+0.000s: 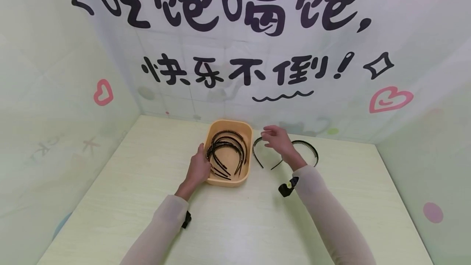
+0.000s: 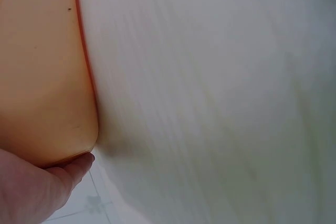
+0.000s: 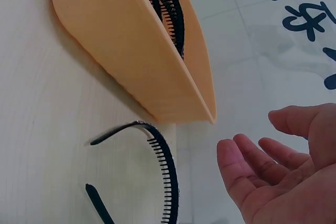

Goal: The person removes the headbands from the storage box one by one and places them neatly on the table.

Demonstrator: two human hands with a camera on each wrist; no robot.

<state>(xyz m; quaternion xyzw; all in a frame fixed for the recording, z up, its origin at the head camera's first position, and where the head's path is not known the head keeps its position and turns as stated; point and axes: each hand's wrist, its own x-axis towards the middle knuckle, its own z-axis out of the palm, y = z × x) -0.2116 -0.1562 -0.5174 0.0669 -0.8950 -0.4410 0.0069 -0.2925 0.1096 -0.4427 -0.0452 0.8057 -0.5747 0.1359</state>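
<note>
An orange bin [image 1: 225,183] holds several black toothed headbands [image 1: 239,150], overlapping one another. My left hand [image 1: 198,167] grips the bin's left side; the left wrist view shows that hand [image 2: 39,187] at the lower corner of the bin [image 2: 42,72]. To the right of the bin, my right hand [image 1: 279,142] is raised over two headbands on the table, partly covering them, with nothing in it. In the right wrist view the right hand [image 3: 283,171] has its fingers apart, beside a black headband [image 3: 170,177] near the bin [image 3: 121,40].
The pale table [image 1: 235,224] meets a back wall [image 1: 206,101] with black lettering close behind the bin. Side walls stand at the left [image 1: 73,113] and right [image 1: 430,167]. One table headband [image 1: 310,146] lies farther right, partly behind my right wrist.
</note>
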